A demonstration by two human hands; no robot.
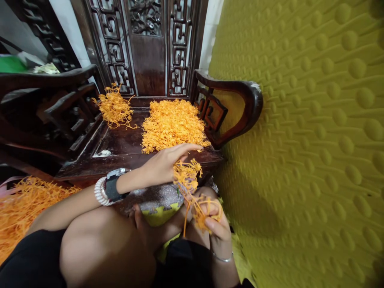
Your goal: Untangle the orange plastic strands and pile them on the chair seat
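Observation:
My left hand (162, 162), with a watch and a coiled white band on its wrist, is closed round a bunch of thin orange branching strands (188, 174). Its index finger is stretched out, while the other fingers are mostly hidden. Lower and to the right, my right hand (219, 224) pinches more orange strands (202, 218) between thumb and fingers. The strands in both hands meet or overlap. Just beyond my left hand, a dense, flat block of orange strands (175, 124) lies on the wooden chair seat (126, 142). A looser orange clump (115, 107) sits left of it.
A large heap of orange strands (39, 204) lies at the lower left. The dark chair has a curved right armrest (252, 104) and a carved back (148, 68). A yellow-green padded wall (300, 132) rises on the right. A white scrap (103, 153) lies on the seat.

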